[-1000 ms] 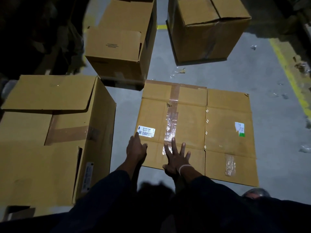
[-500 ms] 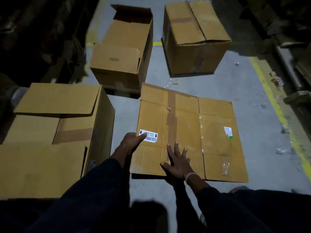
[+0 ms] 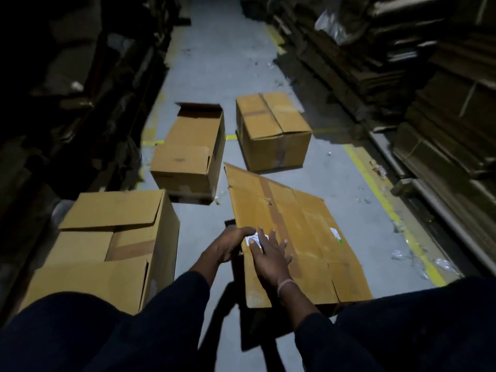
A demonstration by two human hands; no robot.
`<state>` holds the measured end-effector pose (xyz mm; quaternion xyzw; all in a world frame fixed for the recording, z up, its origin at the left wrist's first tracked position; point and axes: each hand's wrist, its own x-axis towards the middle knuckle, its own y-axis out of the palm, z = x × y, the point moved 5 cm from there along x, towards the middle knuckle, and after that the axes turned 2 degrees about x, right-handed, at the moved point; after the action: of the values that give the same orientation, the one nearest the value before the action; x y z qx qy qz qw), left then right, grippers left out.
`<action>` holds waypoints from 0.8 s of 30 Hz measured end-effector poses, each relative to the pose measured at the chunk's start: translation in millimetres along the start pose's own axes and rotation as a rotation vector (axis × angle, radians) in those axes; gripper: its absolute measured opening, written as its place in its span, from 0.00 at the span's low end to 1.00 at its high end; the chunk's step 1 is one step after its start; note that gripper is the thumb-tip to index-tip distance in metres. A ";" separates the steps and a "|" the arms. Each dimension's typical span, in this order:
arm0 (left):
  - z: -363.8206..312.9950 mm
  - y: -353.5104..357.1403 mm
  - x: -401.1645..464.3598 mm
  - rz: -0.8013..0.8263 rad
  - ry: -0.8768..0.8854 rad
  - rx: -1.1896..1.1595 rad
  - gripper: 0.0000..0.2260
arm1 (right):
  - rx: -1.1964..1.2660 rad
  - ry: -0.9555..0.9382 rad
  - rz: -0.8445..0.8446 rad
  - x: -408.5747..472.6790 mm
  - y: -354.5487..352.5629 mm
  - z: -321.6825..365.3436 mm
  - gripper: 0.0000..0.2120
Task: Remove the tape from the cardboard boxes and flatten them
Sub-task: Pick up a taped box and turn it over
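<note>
Flattened box [image 3: 300,237]: left hand [image 3: 228,247] grips its edge, right hand [image 3: 269,260] flat, fingers spread; lift evenly, peel brown tape [image 3: 273,208].

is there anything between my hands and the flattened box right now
Nothing visible. The left hand grips the left edge of the flattened box, thumb on top by the white label, and the right hand lies flat on its surface.

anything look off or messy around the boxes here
Yes. Crumpled bits of clear tape litter the grey floor beside the yellow line. The flattened box sits tilted, its left edge raised off the floor in the left hand, with a brown tape strip still stuck on it.
</note>
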<state>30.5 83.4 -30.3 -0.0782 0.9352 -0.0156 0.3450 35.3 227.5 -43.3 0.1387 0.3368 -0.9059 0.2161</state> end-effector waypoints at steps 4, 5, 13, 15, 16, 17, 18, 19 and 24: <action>-15.2 23.3 -36.9 -0.099 0.046 -0.101 0.09 | 0.001 -0.070 -0.196 -19.9 -19.4 16.5 0.23; -17.4 26.3 -42.4 -0.128 0.060 -0.131 0.11 | 0.026 -0.116 -0.273 -27.5 -24.5 23.1 0.20; -71.0 22.7 -102.3 -0.228 0.189 -0.459 0.20 | -0.006 -0.595 -0.752 -147.3 -56.9 116.7 0.03; -91.4 13.6 -123.0 -0.220 0.243 -0.539 0.23 | 0.185 -0.531 -0.654 -168.3 -53.7 134.6 0.04; -101.9 9.4 -136.3 -0.228 0.277 -0.581 0.20 | 0.339 -0.429 -0.591 -171.2 -50.9 137.7 0.08; -111.5 5.4 -144.8 -0.223 0.300 -0.632 0.16 | 0.494 -0.306 -0.552 -171.3 -49.4 140.0 0.14; -120.1 1.0 -152.4 -0.210 0.323 -0.675 0.16 | 0.625 -0.179 -0.519 -168.6 -50.0 142.7 0.19; -130.1 -2.2 -160.5 -0.178 0.361 -0.735 0.18 | 0.760 -0.107 -0.474 -165.6 -54.1 150.9 0.24; -171.0 -16.1 -195.6 -0.022 0.513 -0.906 0.24 | 1.557 -0.129 -0.137 -143.2 -94.1 237.8 0.18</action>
<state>68.6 94.0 227.0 -0.2232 0.9018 0.3684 0.0362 88.8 174.8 240.0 0.1764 -0.4006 -0.8989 0.0196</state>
